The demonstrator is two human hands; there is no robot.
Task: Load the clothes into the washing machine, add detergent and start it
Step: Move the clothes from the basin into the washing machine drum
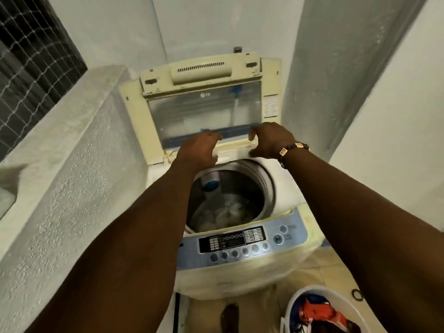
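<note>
A cream top-loading washing machine [240,277] stands in front of me with its lid [204,109] folded up against the back wall. My left hand [199,150] and my right hand [269,140] both reach over the open drum [264,179] and straddle the lid's lower edge, fingers above and thumbs below. Pale clothes [228,210] lie at the bottom of the drum. A blue-capped part [211,185] sits on the drum's left wall. The control panel [240,241] with its buttons faces me.
A white basket [319,288] with red and blue clothes [322,313] stands on the tiled floor at the lower right. A rough concrete ledge [72,140] runs along the left, under a meshed window [28,56]. A pillar [336,68] closes in the right side.
</note>
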